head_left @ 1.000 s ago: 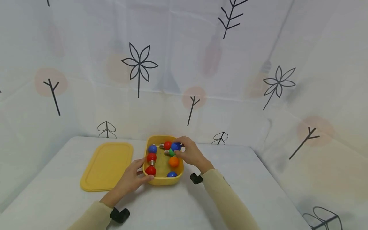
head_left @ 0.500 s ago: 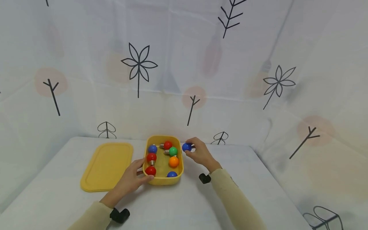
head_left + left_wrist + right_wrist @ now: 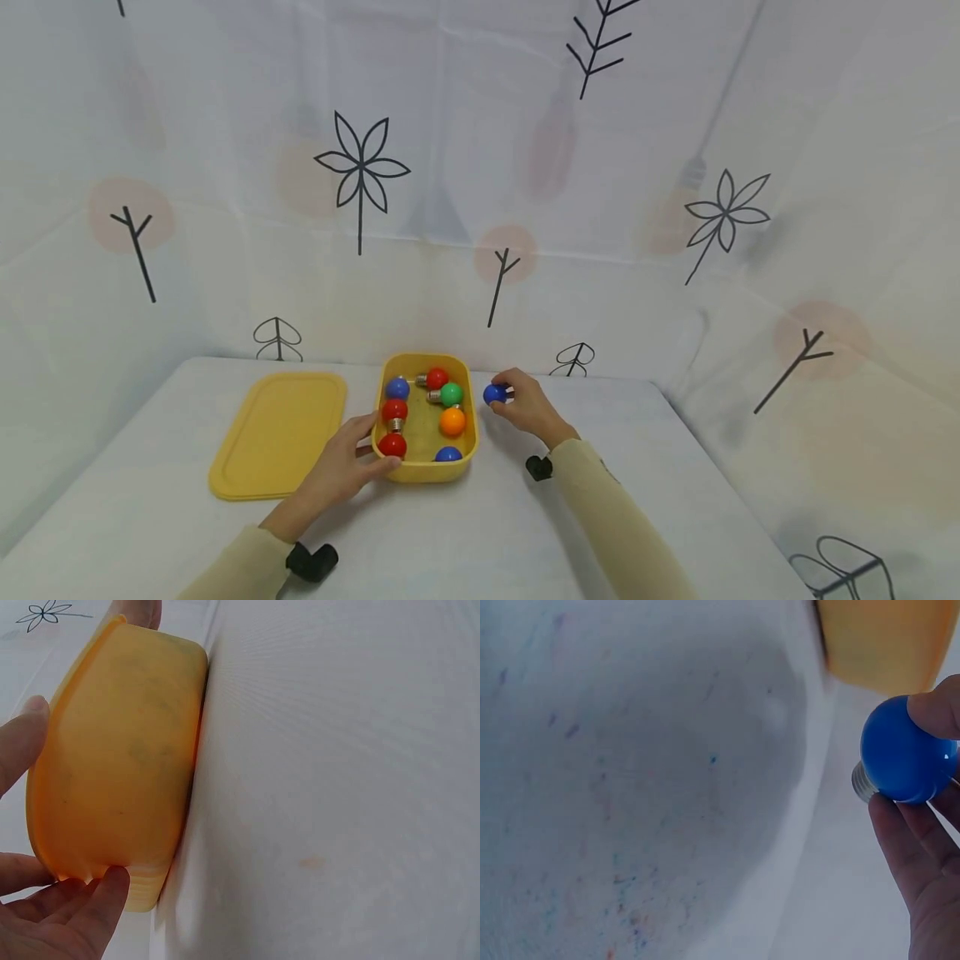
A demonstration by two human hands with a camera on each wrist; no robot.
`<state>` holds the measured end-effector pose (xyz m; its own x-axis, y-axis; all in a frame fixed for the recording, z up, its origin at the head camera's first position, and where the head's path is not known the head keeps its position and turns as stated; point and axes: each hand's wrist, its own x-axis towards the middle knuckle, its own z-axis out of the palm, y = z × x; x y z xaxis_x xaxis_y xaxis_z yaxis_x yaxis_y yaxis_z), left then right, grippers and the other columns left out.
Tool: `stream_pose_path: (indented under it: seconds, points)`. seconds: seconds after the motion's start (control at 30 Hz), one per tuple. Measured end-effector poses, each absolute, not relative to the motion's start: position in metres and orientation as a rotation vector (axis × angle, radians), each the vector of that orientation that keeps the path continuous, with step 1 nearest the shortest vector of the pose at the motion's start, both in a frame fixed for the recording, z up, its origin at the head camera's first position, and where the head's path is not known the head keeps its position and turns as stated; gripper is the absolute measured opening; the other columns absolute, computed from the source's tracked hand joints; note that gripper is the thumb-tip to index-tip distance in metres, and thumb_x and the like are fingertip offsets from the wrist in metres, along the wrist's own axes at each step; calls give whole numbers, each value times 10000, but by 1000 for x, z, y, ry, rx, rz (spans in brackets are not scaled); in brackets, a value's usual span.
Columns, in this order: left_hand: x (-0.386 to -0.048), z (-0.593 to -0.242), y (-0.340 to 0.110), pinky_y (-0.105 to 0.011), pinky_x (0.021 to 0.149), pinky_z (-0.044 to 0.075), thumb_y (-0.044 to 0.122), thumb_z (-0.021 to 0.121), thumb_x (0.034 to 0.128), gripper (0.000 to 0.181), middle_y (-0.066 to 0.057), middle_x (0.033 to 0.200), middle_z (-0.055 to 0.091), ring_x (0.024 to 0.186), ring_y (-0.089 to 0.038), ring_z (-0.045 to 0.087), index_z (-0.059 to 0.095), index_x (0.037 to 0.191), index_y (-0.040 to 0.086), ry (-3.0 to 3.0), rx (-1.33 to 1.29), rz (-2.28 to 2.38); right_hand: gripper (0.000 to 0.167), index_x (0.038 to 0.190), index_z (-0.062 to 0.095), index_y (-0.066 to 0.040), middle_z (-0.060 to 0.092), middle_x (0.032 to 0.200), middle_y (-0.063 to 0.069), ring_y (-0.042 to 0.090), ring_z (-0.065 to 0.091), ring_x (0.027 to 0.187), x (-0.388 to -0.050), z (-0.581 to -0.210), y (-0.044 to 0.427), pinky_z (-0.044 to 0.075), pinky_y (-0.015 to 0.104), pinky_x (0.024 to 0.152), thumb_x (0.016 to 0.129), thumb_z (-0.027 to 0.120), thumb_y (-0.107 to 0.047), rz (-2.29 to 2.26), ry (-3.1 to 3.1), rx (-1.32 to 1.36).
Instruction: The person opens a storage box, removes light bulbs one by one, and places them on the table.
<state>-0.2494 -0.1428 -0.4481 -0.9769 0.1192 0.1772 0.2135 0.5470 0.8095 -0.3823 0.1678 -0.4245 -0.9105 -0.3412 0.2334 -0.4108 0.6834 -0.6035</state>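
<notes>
A blue light bulb (image 3: 494,394) is pinched between the thumb and fingers of my right hand (image 3: 528,406), just right of the yellow plastic box (image 3: 425,473). Its metal screw base points down toward the table in the right wrist view. My left hand (image 3: 345,462) holds the box by its near left corner, thumb at the front rim and fingers against the left side (image 3: 105,904). Inside the box lie several bulbs: red ones (image 3: 394,410), a green one (image 3: 451,394), an orange one (image 3: 452,422) and blue ones (image 3: 397,388).
A flat yellow lid (image 3: 279,433) lies on the white-covered table (image 3: 450,542), left of the box. Behind the table hangs a white cloth (image 3: 435,283) printed with plants. Small coloured specks mark the table cover in the right wrist view.
My right hand has lifted the blue bulb out of the box, carried it right past the rim, then slightly lower. The left hand and the box have stayed in place.
</notes>
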Motion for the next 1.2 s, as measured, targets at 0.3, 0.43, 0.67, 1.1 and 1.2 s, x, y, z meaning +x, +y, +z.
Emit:
stream_pose_path:
  seconds: [0.3, 0.43, 0.67, 1.1, 1.2]
  points:
    - [-249, -448, -143, -386, 946, 502, 341, 795, 775, 860, -138, 1429, 429, 1287, -304, 444, 373, 1455, 27, -2673, -295, -1413, 359, 1142, 600, -60, 582, 1121, 58, 223, 562, 1030, -390, -434, 172, 524, 396, 926, 821, 747, -127, 991, -2839, 615]
    - [-248, -448, -144, -378, 942, 503, 343, 797, 772, 858, -141, 1422, 434, 1283, -305, 448, 380, 1450, 23, -2664, -309, -1416, 348, 1141, 605, -64, 579, 1120, 54, 225, 561, 1035, -391, -435, 173, 513, 406, 939, 825, 738, -130, 968, -2874, 603]
    - [-248, -448, -144, -378, 938, 505, 319, 797, 777, 844, -142, 1417, 439, 1279, -304, 453, 381, 1448, 21, -2659, -307, -1416, 345, 1163, 601, -76, 564, 1153, 47, 230, 551, 1077, -390, -435, 171, 482, 409, 986, 848, 726, -143, 913, -2955, 590]
    - [-249, -448, -144, -380, 945, 501, 310, 796, 780, 839, -134, 1417, 440, 1284, -304, 447, 380, 1451, 25, -2667, -293, -1410, 366, 1177, 599, -84, 563, 1164, 39, 229, 547, 1092, -388, -436, 172, 484, 409, 984, 846, 735, -162, 893, -2948, 595]
    - [-249, -448, -144, -386, 940, 504, 311, 798, 778, 843, -140, 1415, 442, 1280, -312, 449, 380, 1449, 19, -2661, -296, -1413, 393, 1195, 593, -57, 562, 1173, 50, 245, 543, 1105, -388, -436, 172, 483, 421, 984, 845, 735, -166, 899, -2931, 603]
